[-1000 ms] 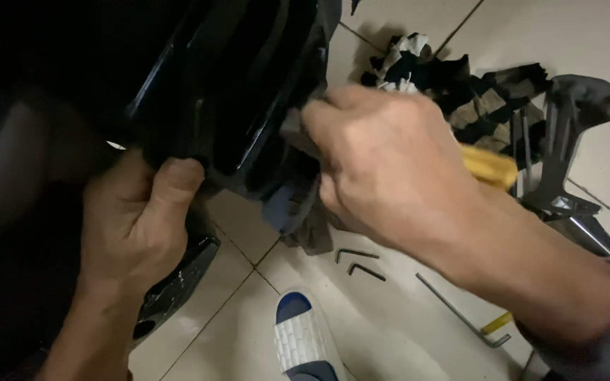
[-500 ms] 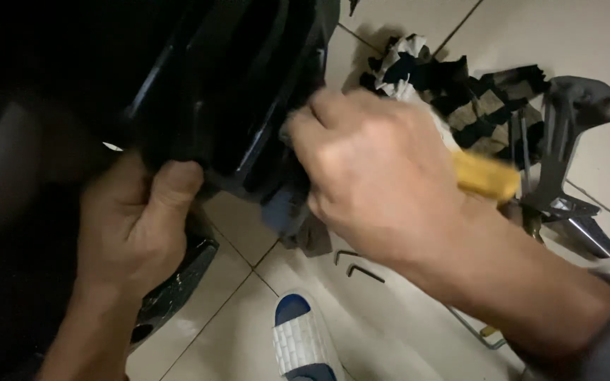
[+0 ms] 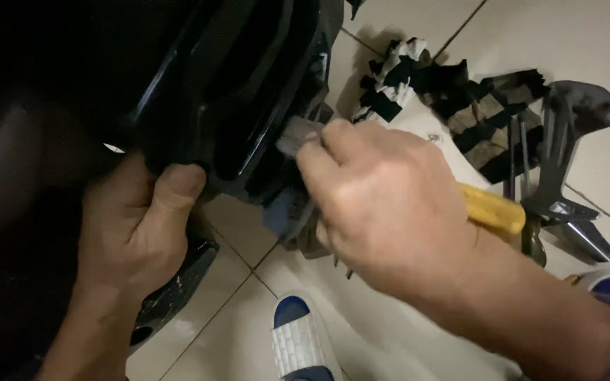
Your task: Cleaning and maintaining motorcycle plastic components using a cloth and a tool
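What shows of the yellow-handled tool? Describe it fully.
Only the yellow handle shows: a smooth, rounded grip, apparently plastic, sticking out to the right of the right hand, which closes around it. It lies nearly level, tilted slightly down to the right, above the tiled floor. Its shaft and tip are hidden behind the hand, which also presses a grey cloth against the glossy black panel.

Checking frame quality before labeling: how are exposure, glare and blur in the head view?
Head view: the upper left is badly underexposed, the black glossy panel nearly lost but for thin glare streaks on its ridges; the floor tiles are evenly lit; the right hand is slightly motion-blurred, the left hand sharper; the striped cloth is soft.
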